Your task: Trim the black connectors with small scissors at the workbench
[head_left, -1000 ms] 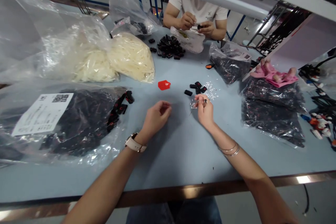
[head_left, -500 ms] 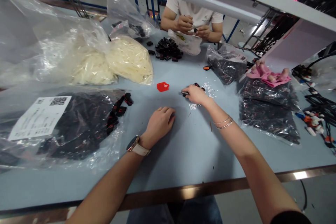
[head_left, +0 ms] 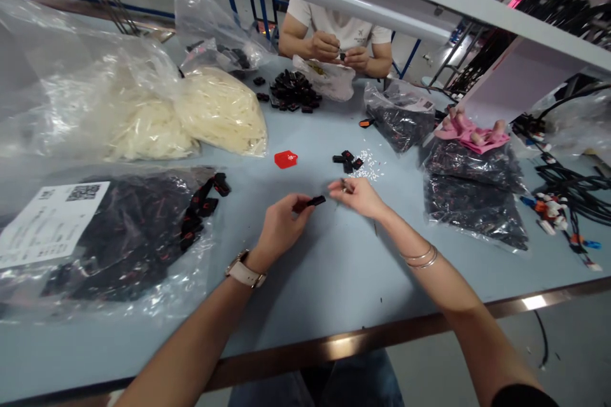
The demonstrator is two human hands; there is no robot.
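My left hand [head_left: 282, 221] pinches a black connector housing [head_left: 316, 201] between thumb and fingers, just above the table. Close by on the right, the fingers of my right hand [head_left: 359, 196] are drawn together around a small, thin, dark and shiny thing that is too blurred to name. A few black connector housings [head_left: 348, 162] lie in a group beyond my right hand. Many tiny white pieces [head_left: 368, 166] are scattered beside them. To the left lies a flat red tray-like piece [head_left: 286, 159] with some white bits on it.
Clear bags of black parts [head_left: 143, 235] and cream parts [head_left: 224, 111] fill the left side. A pile of black housings [head_left: 293, 90] lies toward a co-worker [head_left: 337, 32] opposite. At right are bagged black parts [head_left: 475, 210], pink gloves [head_left: 472, 130] and cables [head_left: 568, 187].
My right hand has come back toward me from the group of housings. My left hand, empty before, now holds a black connector housing. The camera view has shifted slightly.
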